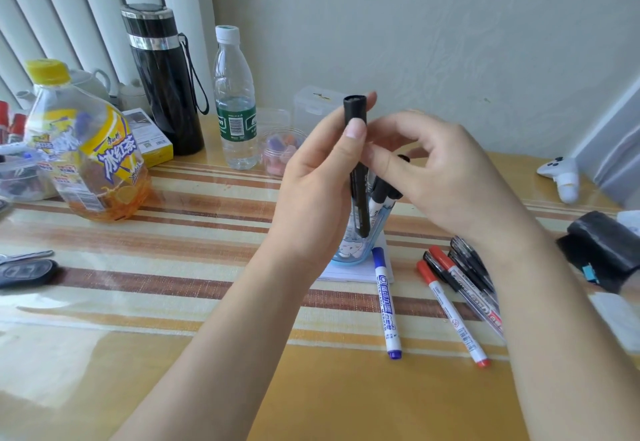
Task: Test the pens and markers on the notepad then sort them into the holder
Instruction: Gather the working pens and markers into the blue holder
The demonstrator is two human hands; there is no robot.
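Observation:
My left hand (318, 177) grips a black marker (356, 163) upright, thumb on its upper barrel, its lower end down inside the clear blue-bottomed glass holder (349, 250). My right hand (436, 170) hovers just right of it with fingers curled; whether they touch the marker is unclear. Two black-capped whiteboard markers (381, 194) stand in the holder. The holder rests on a white notepad (346, 272). A blue whiteboard marker (388, 302), red markers (450, 309) and black pens (471, 264) lie on the striped tablecloth to the right.
A black thermos (162, 77), a water bottle (235, 101) and an iced-tea bottle (79, 146) stand at the back left. A small jar (280, 153) and clear box (315, 104) sit behind my hands. A car key (24, 272) lies left; a black roll (602, 250) sits right.

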